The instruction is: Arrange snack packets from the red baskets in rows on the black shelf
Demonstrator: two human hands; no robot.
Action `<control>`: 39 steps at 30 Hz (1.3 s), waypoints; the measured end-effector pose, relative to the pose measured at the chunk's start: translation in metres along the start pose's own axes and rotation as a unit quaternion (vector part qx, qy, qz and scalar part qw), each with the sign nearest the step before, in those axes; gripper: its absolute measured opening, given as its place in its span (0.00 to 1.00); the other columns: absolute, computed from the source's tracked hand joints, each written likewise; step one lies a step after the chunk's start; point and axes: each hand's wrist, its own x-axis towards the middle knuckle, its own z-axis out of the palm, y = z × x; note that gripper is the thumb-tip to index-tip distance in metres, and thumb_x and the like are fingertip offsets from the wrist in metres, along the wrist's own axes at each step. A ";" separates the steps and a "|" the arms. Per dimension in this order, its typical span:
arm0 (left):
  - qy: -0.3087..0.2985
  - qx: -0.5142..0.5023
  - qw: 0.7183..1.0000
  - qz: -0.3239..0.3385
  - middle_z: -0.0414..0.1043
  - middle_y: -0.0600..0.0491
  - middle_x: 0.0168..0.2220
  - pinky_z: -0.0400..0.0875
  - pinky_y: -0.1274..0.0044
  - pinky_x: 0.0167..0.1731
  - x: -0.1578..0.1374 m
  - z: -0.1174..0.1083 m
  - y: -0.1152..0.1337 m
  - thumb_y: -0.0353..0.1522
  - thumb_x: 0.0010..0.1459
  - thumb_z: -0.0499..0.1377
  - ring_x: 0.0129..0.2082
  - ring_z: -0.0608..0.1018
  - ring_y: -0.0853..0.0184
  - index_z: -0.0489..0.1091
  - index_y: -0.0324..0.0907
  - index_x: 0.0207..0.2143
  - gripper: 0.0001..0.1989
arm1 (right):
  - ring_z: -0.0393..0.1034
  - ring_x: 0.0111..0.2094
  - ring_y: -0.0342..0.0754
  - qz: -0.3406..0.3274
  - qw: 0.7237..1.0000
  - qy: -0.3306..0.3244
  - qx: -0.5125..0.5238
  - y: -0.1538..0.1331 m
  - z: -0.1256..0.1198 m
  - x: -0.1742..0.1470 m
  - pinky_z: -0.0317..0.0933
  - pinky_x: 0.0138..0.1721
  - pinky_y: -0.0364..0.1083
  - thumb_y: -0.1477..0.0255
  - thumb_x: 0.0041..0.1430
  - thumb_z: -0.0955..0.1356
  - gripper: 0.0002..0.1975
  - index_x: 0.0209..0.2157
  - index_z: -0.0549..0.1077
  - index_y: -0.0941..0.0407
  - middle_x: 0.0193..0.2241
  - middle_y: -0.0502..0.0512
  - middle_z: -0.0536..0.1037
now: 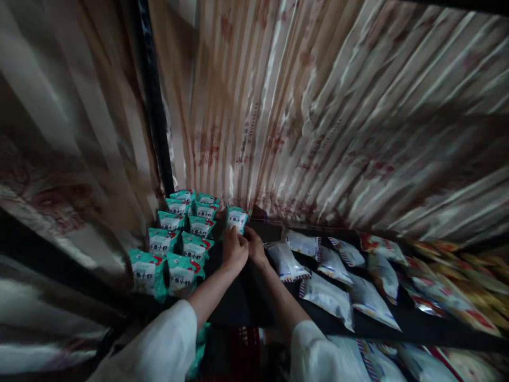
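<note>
A small teal-and-white snack packet [237, 216] stands upright at the back of the dark shelf [228, 305]. My left hand [234, 248] is closed on its lower front, hiding that part. Close beside it, my right hand [255, 246] has its fingers curled at the packet's lower right edge; the fingertips are partly hidden. To the left, matching teal packets [162, 241] stand upright in two rows running from front to back.
White pouches with striped ends [326, 297] lie on the shelf to the right, with yellowish packets [477, 276] farther right. A dark upright post [153, 101] rises at the left. Creased printed sheeting [278, 106] hangs behind. More pouches [377, 363] sit on a lower level.
</note>
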 end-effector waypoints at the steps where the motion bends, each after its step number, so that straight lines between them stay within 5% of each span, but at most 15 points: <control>1: 0.010 -0.004 1.000 -0.008 0.62 0.41 0.60 0.50 0.66 0.63 0.005 0.004 -0.004 0.25 0.55 0.53 0.63 0.60 0.55 0.65 0.36 0.54 0.22 | 0.73 0.38 0.52 0.002 1.000 -0.002 -0.010 0.001 0.005 0.006 0.64 0.45 0.51 0.63 0.47 0.69 0.17 0.39 0.76 0.55 0.36 0.55 0.80; 6: 0.007 0.004 0.999 -0.040 0.57 0.32 0.61 0.48 0.65 0.64 0.027 0.010 -0.019 0.25 0.56 0.51 0.64 0.57 0.52 0.66 0.29 0.51 0.20 | 0.73 0.36 0.50 0.019 0.998 -0.013 -0.060 0.006 0.025 0.032 0.65 0.43 0.48 0.63 0.48 0.69 0.15 0.37 0.76 0.54 0.33 0.52 0.80; 15: 0.008 -0.015 0.997 -0.079 0.62 0.36 0.59 0.49 0.67 0.62 0.050 0.012 -0.035 0.25 0.56 0.51 0.63 0.60 0.55 0.68 0.32 0.48 0.17 | 0.72 0.33 0.48 0.021 0.992 -0.054 -0.112 0.016 0.043 0.063 0.64 0.38 0.45 0.64 0.47 0.70 0.11 0.32 0.77 0.55 0.28 0.50 0.79; 25: 0.009 -0.037 0.994 -0.107 0.54 0.38 0.64 0.45 0.67 0.64 0.047 0.011 -0.042 0.25 0.59 0.48 0.66 0.54 0.57 0.60 0.32 0.57 0.23 | 0.73 0.42 0.53 0.038 0.988 -0.036 -0.143 0.022 0.051 0.064 0.64 0.45 0.49 0.66 0.51 0.70 0.15 0.41 0.75 0.53 0.38 0.56 0.80; 32: 0.005 -0.032 0.995 -0.089 0.62 0.43 0.60 0.51 0.68 0.63 0.005 -0.008 -0.023 0.25 0.57 0.49 0.63 0.61 0.59 0.66 0.38 0.52 0.20 | 0.69 0.49 0.53 0.033 0.994 0.050 -0.094 0.005 0.043 0.023 0.60 0.52 0.50 0.66 0.53 0.67 0.21 0.48 0.71 0.59 0.47 0.61 0.76; 39: -0.060 -0.055 0.996 0.018 0.73 0.49 0.39 0.70 0.71 0.47 -0.117 -0.065 -0.049 0.24 0.55 0.48 0.40 0.76 0.64 0.71 0.44 0.37 0.14 | 0.71 0.36 0.47 0.029 0.990 0.101 0.091 -0.016 0.024 -0.104 0.65 0.40 0.45 0.58 0.57 0.64 0.19 0.45 0.70 0.56 0.35 0.54 0.76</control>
